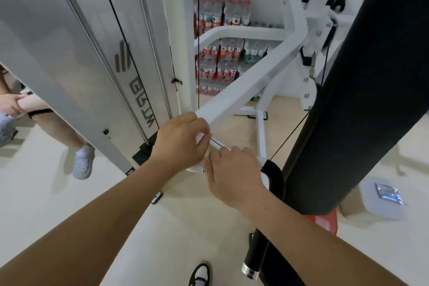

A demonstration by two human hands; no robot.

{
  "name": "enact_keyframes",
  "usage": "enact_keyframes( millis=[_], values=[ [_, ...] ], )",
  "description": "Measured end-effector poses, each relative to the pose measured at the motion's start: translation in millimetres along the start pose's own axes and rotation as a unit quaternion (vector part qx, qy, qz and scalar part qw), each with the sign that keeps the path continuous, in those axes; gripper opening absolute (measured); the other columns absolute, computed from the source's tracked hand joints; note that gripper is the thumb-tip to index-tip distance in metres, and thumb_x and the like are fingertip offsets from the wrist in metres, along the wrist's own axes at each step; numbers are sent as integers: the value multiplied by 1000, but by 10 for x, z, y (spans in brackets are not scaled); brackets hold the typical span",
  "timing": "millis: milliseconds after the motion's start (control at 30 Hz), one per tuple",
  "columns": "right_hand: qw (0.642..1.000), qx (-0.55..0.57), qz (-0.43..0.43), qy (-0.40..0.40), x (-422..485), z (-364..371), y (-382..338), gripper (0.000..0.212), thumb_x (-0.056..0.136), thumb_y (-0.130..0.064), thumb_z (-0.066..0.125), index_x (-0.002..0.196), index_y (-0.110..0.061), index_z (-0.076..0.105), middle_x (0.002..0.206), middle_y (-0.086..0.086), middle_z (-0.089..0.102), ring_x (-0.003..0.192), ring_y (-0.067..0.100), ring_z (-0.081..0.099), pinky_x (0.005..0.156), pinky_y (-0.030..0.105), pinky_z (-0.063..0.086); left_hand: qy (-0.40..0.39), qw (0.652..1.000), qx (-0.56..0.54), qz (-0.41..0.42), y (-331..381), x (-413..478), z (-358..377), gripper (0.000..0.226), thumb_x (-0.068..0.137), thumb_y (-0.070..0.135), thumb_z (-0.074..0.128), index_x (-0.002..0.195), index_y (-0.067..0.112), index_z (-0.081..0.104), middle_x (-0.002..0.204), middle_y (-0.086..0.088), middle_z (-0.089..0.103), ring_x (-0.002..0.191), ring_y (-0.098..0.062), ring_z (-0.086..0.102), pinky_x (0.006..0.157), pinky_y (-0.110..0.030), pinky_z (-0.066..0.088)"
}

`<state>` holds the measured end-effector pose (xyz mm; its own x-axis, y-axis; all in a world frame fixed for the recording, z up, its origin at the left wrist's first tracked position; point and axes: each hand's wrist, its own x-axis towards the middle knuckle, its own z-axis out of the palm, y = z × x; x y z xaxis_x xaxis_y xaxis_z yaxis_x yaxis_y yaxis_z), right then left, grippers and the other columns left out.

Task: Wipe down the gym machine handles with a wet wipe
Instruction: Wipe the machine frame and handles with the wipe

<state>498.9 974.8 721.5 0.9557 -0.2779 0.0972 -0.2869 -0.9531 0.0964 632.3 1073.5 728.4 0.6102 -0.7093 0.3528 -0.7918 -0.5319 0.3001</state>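
Note:
Both my hands meet at the centre of the view, in front of a white machine bar [246, 86]. My left hand [180, 144] pinches a white wet wipe [204, 140] between thumb and fingers. My right hand [234, 176] grips the same wipe from the right, near its lower edge. The wipe is mostly hidden between the fingers. A black foam handle [257, 253] with a chrome end cap hangs low, below my right forearm. A large black padded roller [357, 90] stands to the right of the hands.
A white weight-stack cover [76, 53] with cables fills the left. Stacked packs of bottled water [220, 30] stand against the back wall. Another person's leg and white shoe [82, 161] are at the left. A box with a foil sachet [388, 194] sits on the floor at right.

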Motion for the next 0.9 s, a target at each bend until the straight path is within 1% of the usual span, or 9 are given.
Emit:
enact_keyframes(
  millis=[133, 300, 367, 500, 600, 700, 767, 833, 900],
  values=[
    [995, 4, -83, -58, 137, 19, -300, 48, 104, -36, 31, 88, -18, 72, 80, 3, 70, 67, 26, 62, 69, 39, 40, 6, 997, -63, -35, -52, -20, -18, 1, 88, 30, 71, 87, 29, 71, 74, 13, 59, 68, -9, 57, 60, -25, 46],
    [997, 18, -52, -55, -109, 12, 92, 48, 105, -43, 27, 106, -17, 68, 88, 2, 67, 77, 28, 61, 74, 42, 45, 16, 994, -97, -50, -118, -35, -12, 3, 89, 27, 71, 86, 27, 70, 71, 13, 58, 64, -5, 53, 59, -19, 45],
    [999, 20, 5, -50, -194, -19, 325, 54, 106, -45, 20, 104, -18, 66, 87, 0, 65, 75, 26, 60, 69, 40, 43, 10, 993, -108, -44, -125, -43, -8, 3, 88, 27, 71, 85, 28, 70, 71, 13, 59, 64, -4, 53, 60, -19, 46],
    [993, -1, 121, -4, -137, -87, 282, 55, 101, -42, 20, 78, -17, 63, 69, 1, 61, 58, 28, 56, 60, 35, 32, 4, 994, -99, -35, -96, -21, -1, 4, 86, 28, 71, 83, 29, 70, 69, 12, 61, 64, -7, 56, 58, -23, 47],
    [997, -14, 70, -20, 44, -23, -187, 61, 95, -39, 11, 84, -18, 67, 78, 4, 68, 67, 30, 58, 68, 41, 33, 7, 994, -103, -45, -79, -26, -19, 5, 85, 26, 71, 82, 30, 70, 70, 12, 63, 66, -8, 58, 59, -25, 48],
    [998, 21, 18, -63, -27, -6, -471, 46, 99, -37, 30, 90, -17, 69, 80, 5, 66, 73, 30, 59, 74, 44, 43, 5, 990, -129, -52, -96, -51, -45, 5, 87, 25, 69, 84, 28, 69, 72, 13, 62, 67, -8, 58, 62, -28, 52],
    [996, 29, -22, -86, -67, -57, -284, 47, 102, -38, 28, 100, -16, 70, 85, 4, 67, 78, 30, 61, 77, 44, 47, 7, 989, -135, -57, -114, -47, -62, 5, 88, 24, 69, 84, 27, 69, 70, 13, 60, 65, -8, 57, 61, -30, 54],
    [994, 51, -5, -100, -102, -171, 37, 56, 103, -43, 14, 105, -19, 64, 91, 1, 64, 82, 29, 61, 77, 42, 44, 6, 990, -131, -56, -122, -40, -51, 5, 88, 26, 70, 84, 28, 70, 69, 13, 59, 65, -8, 57, 61, -30, 54],
    [993, 70, 72, -55, -152, -165, 378, 52, 104, -46, 10, 95, -22, 55, 84, -5, 59, 76, 23, 59, 67, 37, 41, 2, 990, -129, -50, -118, -33, -40, 5, 88, 27, 70, 83, 29, 70, 69, 12, 60, 66, -9, 57, 62, -29, 53]
  ],
)
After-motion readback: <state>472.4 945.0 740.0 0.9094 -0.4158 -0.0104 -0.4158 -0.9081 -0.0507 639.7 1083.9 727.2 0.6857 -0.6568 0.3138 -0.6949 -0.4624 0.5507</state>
